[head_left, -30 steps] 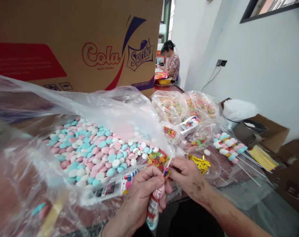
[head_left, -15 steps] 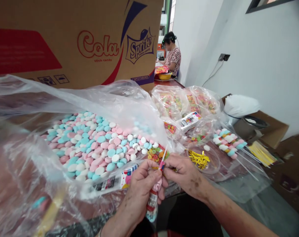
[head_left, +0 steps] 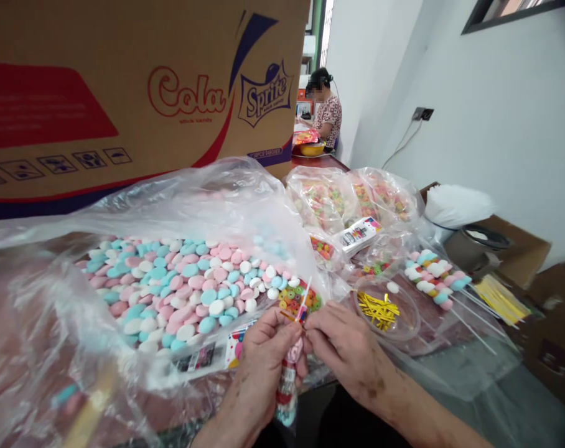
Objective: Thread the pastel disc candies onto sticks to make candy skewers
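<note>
My left hand (head_left: 268, 348) is closed around the gathered neck of a clear-wrapped candy stick (head_left: 288, 389), whose pink, white and blue end hangs downward. Its thin white stick (head_left: 305, 292) points up out of the wrapper between both hands. A sliver of gold twist tie (head_left: 287, 316) shows at the neck, near my left fingertips. My right hand (head_left: 341, 342) pinches at the right side of that neck, apparently on the tie; its fingertips partly cover it. Right of my hands, a clear round tub (head_left: 410, 333) holds loose gold twist ties (head_left: 378, 309).
Pink, white and blue candies (head_left: 180, 280) fill a large open plastic bag (head_left: 245, 186) at left. Bags of ring candies (head_left: 329, 196) lie behind. Finished-looking candy skewers (head_left: 436, 277) rest at right, beside yellow sticks (head_left: 501, 298). A big carton (head_left: 137, 37) stands behind; a co-worker (head_left: 328, 112) sits farther back.
Both hands stay at the wrapper's neck, with my right fingers slightly shifted there. The view has tilted a little, so the background sits lower.
</note>
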Demonstrator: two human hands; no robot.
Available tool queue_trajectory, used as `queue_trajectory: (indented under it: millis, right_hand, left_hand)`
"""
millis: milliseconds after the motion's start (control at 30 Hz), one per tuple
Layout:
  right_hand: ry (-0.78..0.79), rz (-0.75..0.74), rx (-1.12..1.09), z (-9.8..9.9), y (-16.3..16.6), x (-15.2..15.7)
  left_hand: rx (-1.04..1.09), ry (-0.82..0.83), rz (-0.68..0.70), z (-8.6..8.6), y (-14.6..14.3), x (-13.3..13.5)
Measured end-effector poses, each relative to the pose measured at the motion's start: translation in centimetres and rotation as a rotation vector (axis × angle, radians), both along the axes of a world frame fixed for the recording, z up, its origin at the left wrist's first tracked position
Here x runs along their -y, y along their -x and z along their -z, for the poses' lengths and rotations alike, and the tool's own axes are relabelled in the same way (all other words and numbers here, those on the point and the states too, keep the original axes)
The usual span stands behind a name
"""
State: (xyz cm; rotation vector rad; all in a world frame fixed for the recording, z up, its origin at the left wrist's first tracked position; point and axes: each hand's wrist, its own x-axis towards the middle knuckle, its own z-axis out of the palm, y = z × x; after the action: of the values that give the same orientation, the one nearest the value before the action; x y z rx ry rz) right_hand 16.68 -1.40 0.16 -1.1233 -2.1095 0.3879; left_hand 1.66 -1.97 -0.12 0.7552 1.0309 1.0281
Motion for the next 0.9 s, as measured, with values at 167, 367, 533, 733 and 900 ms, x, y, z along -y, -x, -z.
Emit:
queue_trajectory:
  millis: [167,367,533,733,900]
  right_hand:
    - [-0.46,-0.169,0.287,-0.7,-0.9,-0.5]
    - [-0.438,-0.357,0.326,-0.9,-2.1,-1.1]
    - [-0.375,-0.435,0.4,-1.8,-2.8,-1.2]
    - [-0.267,-0.626,0.468,-3.4,-3.3,-0.5]
    - [-0.352,-0.535,0.563,-2.7,-2.7,0.8]
  left_hand:
    - [0.012,0.079,0.041,0.0,0.4,-0.7]
    - [0.131,0.216,0.23,0.6,1.0,-1.0]
    - [0.103,0.247,0.4,0.4,1.3,-0.6]
    - [-0.023,0.301,0.702,-1.1,1.7,-0.8]
    - [-0.196,0.191,0.591,-2.9,1.4,-0.5]
